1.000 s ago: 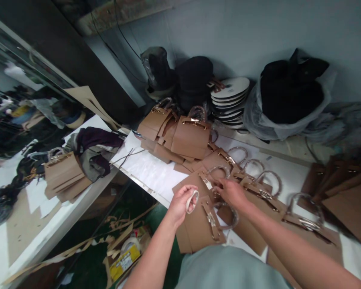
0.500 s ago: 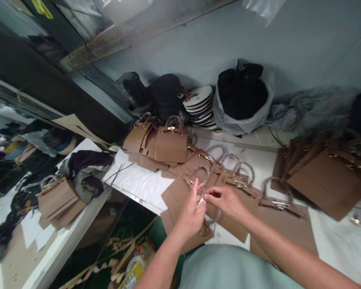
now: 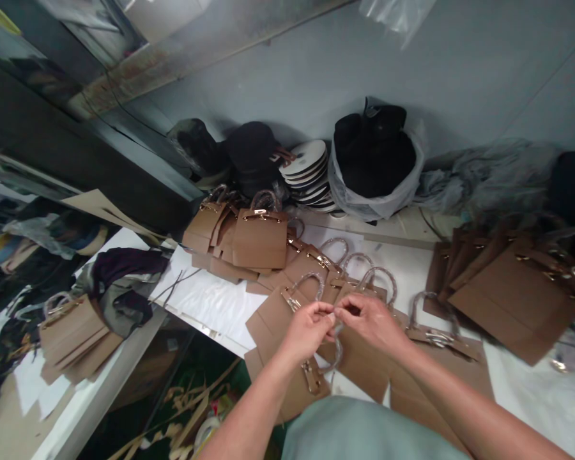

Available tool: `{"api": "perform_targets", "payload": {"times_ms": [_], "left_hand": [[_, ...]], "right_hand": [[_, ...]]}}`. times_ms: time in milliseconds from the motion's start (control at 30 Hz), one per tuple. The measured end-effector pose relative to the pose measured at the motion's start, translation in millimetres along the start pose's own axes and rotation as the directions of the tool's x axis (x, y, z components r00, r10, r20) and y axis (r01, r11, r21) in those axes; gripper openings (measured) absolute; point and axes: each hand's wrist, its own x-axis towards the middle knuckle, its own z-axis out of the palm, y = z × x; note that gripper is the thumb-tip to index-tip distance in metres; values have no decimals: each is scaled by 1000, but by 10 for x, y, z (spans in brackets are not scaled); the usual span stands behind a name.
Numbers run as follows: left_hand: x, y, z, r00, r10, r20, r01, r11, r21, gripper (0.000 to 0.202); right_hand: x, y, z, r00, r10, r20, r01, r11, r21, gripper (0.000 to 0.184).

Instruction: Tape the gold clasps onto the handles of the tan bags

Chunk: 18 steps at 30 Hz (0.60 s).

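Over the white desk, left hand and right hand meet fingertip to fingertip, both pinched tight on the wrapped handle of the nearest brown handbag.

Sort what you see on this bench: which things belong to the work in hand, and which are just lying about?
In hand: left hand, right hand, both pinching the wrapped handle of the nearest brown bag; row of bags behind.
Lying about: white discs, bagged black hats, dark cloth, bag pile on side table.
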Motion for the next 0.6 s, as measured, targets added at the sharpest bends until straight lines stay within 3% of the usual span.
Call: {"api": "perform_targets", "payload": {"times_ms": [133, 233, 333, 400, 533, 600], "left_hand": [[239, 84, -85, 999, -36, 22, 38, 994, -104, 31], [420, 124, -174, 1000, -23, 6, 23, 997, -71, 27], [571, 123, -260, 1000, -6, 14, 7, 999, -32, 23], [651, 95, -283, 999, -20, 33, 23, 993, -120, 21], [769, -48, -217, 990, -143, 19, 133, 855, -501, 24], [795, -158, -157, 982, -190, 5, 158, 800, -578, 27]], "right_hand": [[250, 66, -67, 996, -88, 26, 90, 992, -90, 21], [441, 107, -61, 989, -138, 60, 145, 980, -139, 21], [596, 103, -20, 985, -148, 90, 161, 974, -161, 22], [670, 64, 15, 986, -141, 89, 153, 976, -154, 23], [821, 2, 82, 1000, -9, -8, 9, 1000, -22, 28], [947, 56, 118, 990, 124, -72, -119, 991, 66, 30]]}}
